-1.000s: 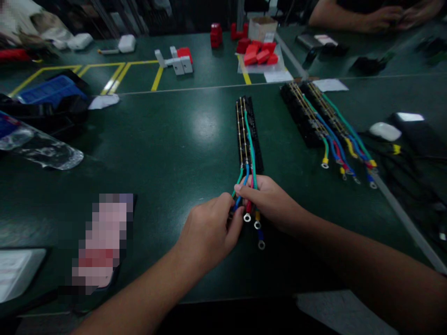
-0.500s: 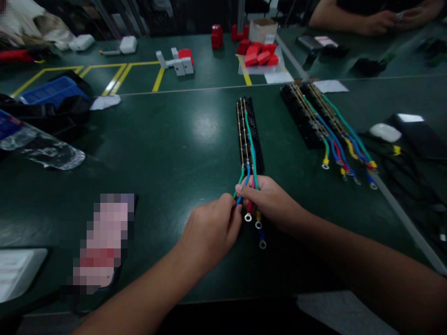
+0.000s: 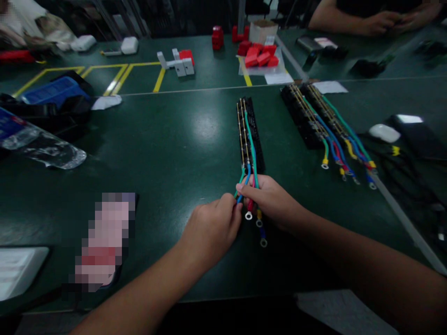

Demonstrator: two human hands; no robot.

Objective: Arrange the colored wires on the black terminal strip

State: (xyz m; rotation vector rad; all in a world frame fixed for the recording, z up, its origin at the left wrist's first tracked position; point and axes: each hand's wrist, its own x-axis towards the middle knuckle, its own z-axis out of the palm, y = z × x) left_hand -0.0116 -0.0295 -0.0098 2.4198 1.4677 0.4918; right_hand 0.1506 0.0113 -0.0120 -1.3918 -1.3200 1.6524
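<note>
A black strip with brass-coloured bars (image 3: pixel 244 132) lies lengthwise in front of me, with green, blue and red wires (image 3: pixel 254 170) running out of its near end. My left hand (image 3: pixel 211 228) is closed on the lower ends of a green and a blue wire; its fingers hide their tips. Beside it, my right hand (image 3: pixel 270 197) pinches the wire bundle between thumb and fingers. Below the right hand hang several ring terminals (image 3: pixel 248 216), with red, yellow and blue sleeves. The two hands nearly touch.
Two similar wired strips (image 3: pixel 307 114) lie at the right. A phone (image 3: pixel 104 237) is at the left, near a clear plastic bag (image 3: pixel 56 146). Red parts (image 3: pixel 261 56) and grey parts (image 3: pixel 183 65) stand at the back. Another person's hands (image 3: pixel 387 23) are at the far right.
Both hands keep their hold on the wires, and the strip stays in place. The hanging ring terminals have shifted very slightly upward; the view has moved a little.
</note>
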